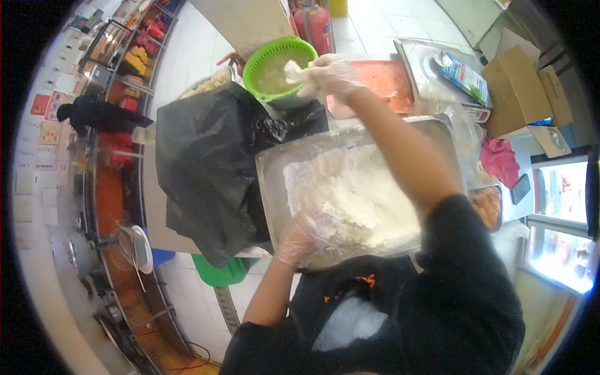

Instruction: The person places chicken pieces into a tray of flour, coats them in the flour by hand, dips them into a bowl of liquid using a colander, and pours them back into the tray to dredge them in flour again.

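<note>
Through the head camera I am watching a metal tray (272, 194), with white powder (381, 181) covering most of its floor. Beyond the tray's far left corner, the right hand (331, 78), in a clear glove, is gripping a pale piece of food (292, 70) with its fingers. From my view that piece is overlapping a green basket (300, 44) behind the same corner; I am not managing to tell whether the two are touching.

Inside the tray, towards its near left corner, the left hand (306, 234) is resting at the edge of the powder. Its glove is wearing a white dusting, and its fingertips are blending into the heap, so I am unable to tell whether they are closing on anything. To the left of the tray, black plastic (206, 144) is lying; beyond its far side, a pan (381, 78) is showing pinkish orange.

I am judging the piece to be light, soft and floppy, probably slippery under its coating. I am favouring a hold around its thickest part, using flat finger pads and little pressure, since pinching hard could be tearing it or rubbing powder off. The powder I am reckoning loose and light, suiting a cupped palm.
</note>
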{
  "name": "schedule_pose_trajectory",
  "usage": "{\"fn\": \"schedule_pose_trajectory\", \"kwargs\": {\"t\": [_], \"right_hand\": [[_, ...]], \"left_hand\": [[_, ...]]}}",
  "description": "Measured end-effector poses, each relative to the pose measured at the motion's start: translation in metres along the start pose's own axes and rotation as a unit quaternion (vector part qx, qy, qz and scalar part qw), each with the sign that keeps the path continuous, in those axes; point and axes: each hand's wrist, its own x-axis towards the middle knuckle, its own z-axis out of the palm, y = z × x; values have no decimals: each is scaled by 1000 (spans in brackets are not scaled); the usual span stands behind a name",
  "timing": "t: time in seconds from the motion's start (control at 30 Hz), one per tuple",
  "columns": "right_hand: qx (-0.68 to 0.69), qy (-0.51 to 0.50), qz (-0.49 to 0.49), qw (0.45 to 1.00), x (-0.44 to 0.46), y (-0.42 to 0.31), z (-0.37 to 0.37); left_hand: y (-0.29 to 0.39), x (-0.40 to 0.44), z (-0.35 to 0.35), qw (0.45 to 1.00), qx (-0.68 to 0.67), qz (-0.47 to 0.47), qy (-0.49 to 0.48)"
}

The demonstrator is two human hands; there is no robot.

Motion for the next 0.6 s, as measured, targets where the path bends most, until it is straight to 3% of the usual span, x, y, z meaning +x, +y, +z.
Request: {"fn": "schedule_pose_trajectory", "kwargs": {"t": [0.1, 0.17, 0.2, 0.23, 0.3, 0.33, 0.37, 0.4, 0.43, 0.47, 0.5, 0.53, 0.57, 0.6], "right_hand": [[-32, 67, 22, 997, 55, 22, 39], [-156, 98, 12, 983, 48, 11, 43], [-157, 102, 8, 982, 40, 8, 39], [-96, 92, 3, 991, 23, 1, 28], [53, 70, -23, 996, -24, -12, 5], [143, 57, -42, 987, -54, -16, -7], [166, 82, -23, 982, -83, -18, -20], [190, 107, -2, 976, -112, -14, -33], [200, 117, 36, 972, -137, -1, -47], [210, 128, 74, 966, -161, 13, -61], [175, 149, 87, 969, -186, 21, -71], [140, 169, 102, 970, -209, 28, -80], [127, 176, 136, 967, -230, 35, -89], [115, 183, 170, 961, -249, 40, -97]], "left_hand": [[8, 10, -18, 998, -55, -41, -2], [-1, 14, -17, 990, -111, -79, -27], [-8, 14, -15, 991, -108, -75, -25], [-16, 14, -12, 948, -284, -144, -6], [-25, 25, -23, 869, -451, -203, 14], [-28, 43, -46, 965, -248, -54, 72], [-28, 62, -69, 987, -25, 96, 126], [-24, 78, -88, 965, -218, 15, 146], [-24, 94, -103, 900, -402, -66, 156], [-23, 111, -122, 881, -434, -98, 159], [-26, 132, -142, 943, -293, -71, 140], [-31, 155, -161, 994, 28, -14, 105], [-41, 178, -172, 939, 330, 40, 85], [-60, 203, -178, 864, 491, 94, 64]]}}
